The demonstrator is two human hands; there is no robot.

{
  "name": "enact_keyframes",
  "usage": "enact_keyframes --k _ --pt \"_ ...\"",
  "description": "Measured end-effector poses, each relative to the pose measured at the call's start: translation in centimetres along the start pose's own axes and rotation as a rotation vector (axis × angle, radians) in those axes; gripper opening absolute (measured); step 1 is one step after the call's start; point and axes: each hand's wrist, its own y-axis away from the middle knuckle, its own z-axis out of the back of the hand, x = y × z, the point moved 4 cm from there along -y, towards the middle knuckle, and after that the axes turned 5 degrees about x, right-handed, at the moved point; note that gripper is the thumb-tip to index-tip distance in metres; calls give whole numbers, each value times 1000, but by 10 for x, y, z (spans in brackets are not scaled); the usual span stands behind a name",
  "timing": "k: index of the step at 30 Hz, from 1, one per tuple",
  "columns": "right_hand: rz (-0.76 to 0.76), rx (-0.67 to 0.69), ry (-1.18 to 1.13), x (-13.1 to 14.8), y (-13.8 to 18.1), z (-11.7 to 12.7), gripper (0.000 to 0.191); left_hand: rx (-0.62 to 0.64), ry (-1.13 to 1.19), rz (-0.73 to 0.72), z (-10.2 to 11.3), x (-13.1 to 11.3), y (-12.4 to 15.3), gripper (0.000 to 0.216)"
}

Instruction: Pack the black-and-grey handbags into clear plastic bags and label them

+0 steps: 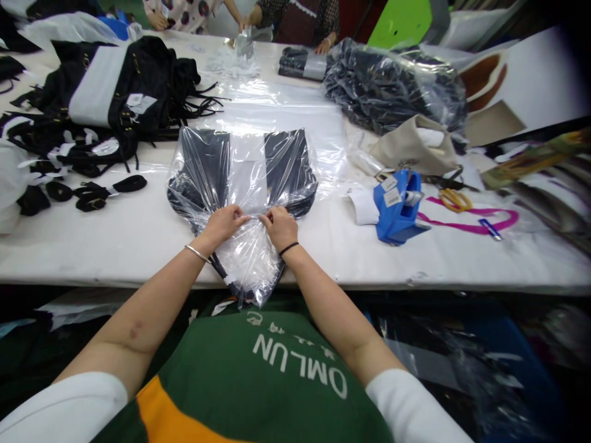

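Observation:
In front of me lies a black bag [207,161] with a pale band of paper [248,175] around its middle, inside a clear plastic bag [252,252]. My left hand [225,224] pinches the gathered plastic at the bag's near edge. Close beside it, my right hand [281,226] grips the same plastic, fingers closed. The loose end of the plastic spreads toward me over black straps that reach the table edge. Whatever lies directly under my fingers is hidden.
Black bags [152,80] are piled at left, with coiled black straps [108,192] nearer. At right stand a blue tape dispenser [398,206], yellow-handled scissors [455,200], a pink strap [503,218] and a beige bag [410,147]. Plastic-wrapped black bags [392,83] lie behind. Other people's hands work across the table.

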Motion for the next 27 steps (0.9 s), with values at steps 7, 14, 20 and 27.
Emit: enact_keyframes --k 7,14,20,27 --pt "127 -96 -228 1 13 18 11 -104 -94 20 -10 -1 5 36" --pt "472 110 -161 4 65 20 15 -188 -155 -10 -15 -1 13 39" --pt "-19 -297 -499 -95 83 95 34 -188 -186 -8 -16 1 15 44" --pt "-437 -967 -323 -238 100 219 44 -168 -266 5 -22 10 10 52"
